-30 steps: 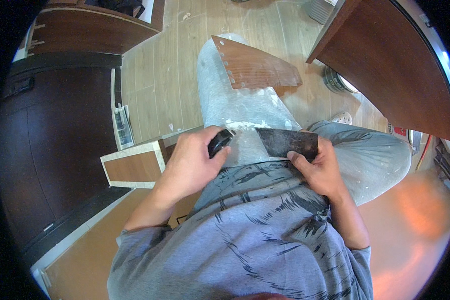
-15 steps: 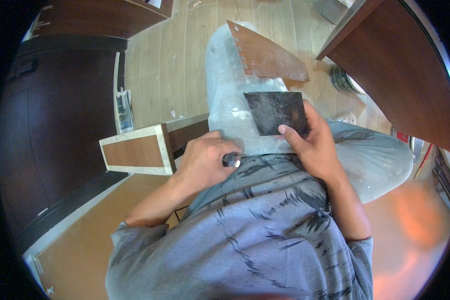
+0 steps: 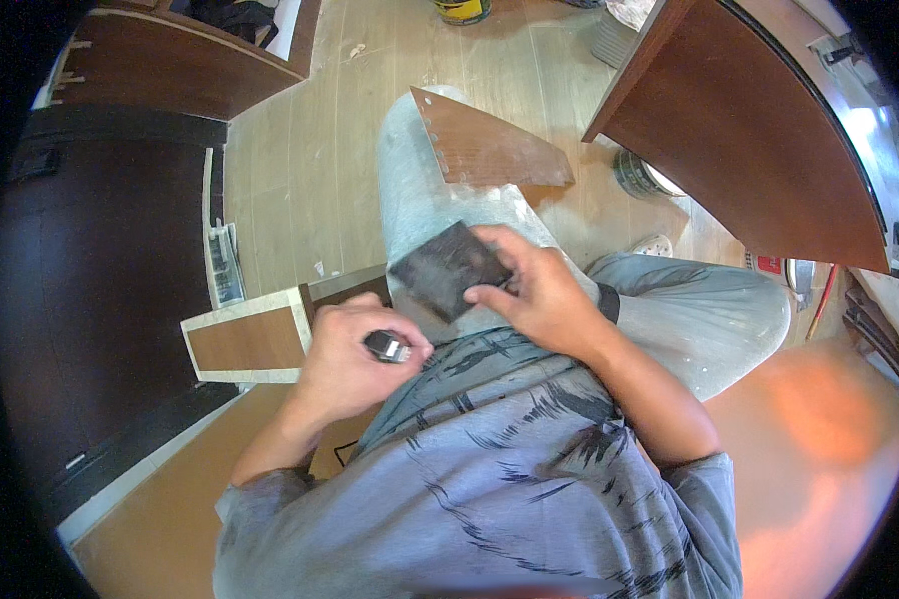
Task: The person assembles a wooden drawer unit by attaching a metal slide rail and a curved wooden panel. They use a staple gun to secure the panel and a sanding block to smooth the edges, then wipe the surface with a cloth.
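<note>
My right hand [image 3: 537,290] holds a dark, roughly square sheet [image 3: 448,270] flat against my left thigh, thumb and fingers pinching its right edge. My left hand [image 3: 353,359] is closed around a small black tool with a metal tip [image 3: 388,346], held close to my body just below and left of the sheet. I am sitting on the floor in grey trousers [image 3: 699,319] and a grey patterned shirt. A brown triangular wood panel [image 3: 484,150] lies across my left shin, beyond the sheet.
A small brown board with a pale edge [image 3: 248,337] lies on the floor left of my left hand. A large brown cabinet panel [image 3: 759,150] leans at the upper right. Dark cabinets [image 3: 90,280] stand on the left. Tins [image 3: 641,175] sit on the wooden floor.
The sheet, first stretched between both hands, is now in my right hand alone. It was lifted away and is back low on my thigh. My left hand kept the tool and drew back.
</note>
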{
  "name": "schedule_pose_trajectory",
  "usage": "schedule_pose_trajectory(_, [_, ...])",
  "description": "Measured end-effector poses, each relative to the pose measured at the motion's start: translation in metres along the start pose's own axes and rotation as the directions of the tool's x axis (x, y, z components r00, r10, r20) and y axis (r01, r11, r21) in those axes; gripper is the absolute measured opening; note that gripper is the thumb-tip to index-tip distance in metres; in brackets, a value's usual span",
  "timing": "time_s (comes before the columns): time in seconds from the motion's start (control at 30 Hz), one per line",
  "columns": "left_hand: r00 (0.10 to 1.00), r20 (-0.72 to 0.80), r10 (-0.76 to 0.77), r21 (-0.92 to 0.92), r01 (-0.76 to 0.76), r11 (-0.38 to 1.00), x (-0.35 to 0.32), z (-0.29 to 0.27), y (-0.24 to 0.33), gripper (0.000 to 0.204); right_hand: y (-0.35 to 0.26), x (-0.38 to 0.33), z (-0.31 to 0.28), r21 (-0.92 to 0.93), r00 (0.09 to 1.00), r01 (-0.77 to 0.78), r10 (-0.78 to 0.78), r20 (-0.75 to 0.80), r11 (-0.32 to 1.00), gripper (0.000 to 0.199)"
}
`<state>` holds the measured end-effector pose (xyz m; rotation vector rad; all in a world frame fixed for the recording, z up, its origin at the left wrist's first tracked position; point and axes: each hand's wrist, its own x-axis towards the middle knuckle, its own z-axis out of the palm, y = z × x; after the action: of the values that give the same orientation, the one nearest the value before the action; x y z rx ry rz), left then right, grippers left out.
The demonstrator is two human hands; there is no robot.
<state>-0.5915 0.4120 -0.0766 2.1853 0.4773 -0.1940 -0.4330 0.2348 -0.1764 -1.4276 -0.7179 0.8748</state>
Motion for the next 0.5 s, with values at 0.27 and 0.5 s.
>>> schedule_pose_trajectory(0.27, [0.77, -0.16, 0.617, 0.278, -0.565, 0.777, 0.027, -0.039, 0.047, 0.019, -0.064, -0.015, -0.02, -0.119, 0.99, -0.09, 0.076, -0.117, 0.989, 0.036])
schedule_pose_trajectory(0.5, [0.526, 0.112, 0.843, 0.308, -0.825, 0.474, 0.076, -0.036, 0.076, 0.026, -0.093, -0.028, -0.054, 0.412, 0.988, -0.091, 0.03, 0.153, 0.907, 0.02])
